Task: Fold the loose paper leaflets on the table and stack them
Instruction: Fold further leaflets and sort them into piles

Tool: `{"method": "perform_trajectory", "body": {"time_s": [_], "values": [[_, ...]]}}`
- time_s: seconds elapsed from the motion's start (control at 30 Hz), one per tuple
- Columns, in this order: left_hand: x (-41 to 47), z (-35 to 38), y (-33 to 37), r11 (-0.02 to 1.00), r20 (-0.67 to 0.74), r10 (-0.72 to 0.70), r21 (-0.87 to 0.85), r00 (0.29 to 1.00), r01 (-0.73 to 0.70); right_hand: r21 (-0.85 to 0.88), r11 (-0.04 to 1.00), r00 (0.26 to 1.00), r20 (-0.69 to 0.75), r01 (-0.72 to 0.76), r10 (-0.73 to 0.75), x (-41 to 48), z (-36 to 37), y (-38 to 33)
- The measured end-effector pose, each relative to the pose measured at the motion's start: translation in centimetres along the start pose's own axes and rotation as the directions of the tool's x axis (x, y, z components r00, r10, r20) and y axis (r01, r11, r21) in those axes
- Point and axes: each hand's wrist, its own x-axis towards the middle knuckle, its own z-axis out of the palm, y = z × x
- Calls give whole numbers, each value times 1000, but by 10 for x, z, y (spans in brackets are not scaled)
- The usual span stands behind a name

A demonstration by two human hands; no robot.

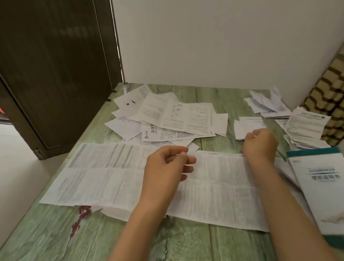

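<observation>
Table bears unfolded leaflet; left hand loosely curled, right hand grip unclear.

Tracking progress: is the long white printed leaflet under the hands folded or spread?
Spread: the long white printed leaflet lies flat, full width, crease lines showing.

The near strip of the table is bare wood from left to right. Across the middle a long unfolded leaflet lies flat, spanning nearly the whole width. Beyond it a heap of loose leaflets fills the far left. Folded stacks and a booklet crowd the right. A narrow bare lane between them reaches the wall.
</observation>
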Motion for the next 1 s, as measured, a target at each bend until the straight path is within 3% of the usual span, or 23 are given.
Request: {"method": "perform_trajectory", "body": {"time_s": [0.13, 0.2, 0.4, 0.6, 0.7, 0.77, 0.87, 1.0], "values": [[0, 0, 0, 1000, -1, -6, -8, 1000, 6, -255, 967, 998, 58, 14, 1, -2, -7, -5], [0, 1, 1, 1000, 0, -9, -7, 1000, 9, -302, 952, 997, 82, 41, -17, -6, -10, -7], [-2, 1, 1, 1000, -11, -15, -15, 1000, 15, -116, 985, 991, -20, 130, -133, -16, -14, -15], [-1, 0, 1, 1000, -10, -14, -15, 1000, 14, -61, 966, 961, -100, 251, -256, -23, -15, -24], [3, -5, 4, 1000, -3, 5, 21, 1000, -5, -32, 925, 917, -115, 380, -381, -32, -11, -29], [8, -12, 5, 997, -8, 32, 67, 999, -31, -33, 876, 875, -25, 482, -483, -41, -2, -32], [11, -26, 7, 991, -19, 68, 120, 998, -65, -59, 772, 758, 250, 633, -602, -52, 17, -35], [6, -42, 11, 992, -63, 105, 72, 992, -101, -80, 669, 588, 563, 739, -582, -61, 37, -37]]}}
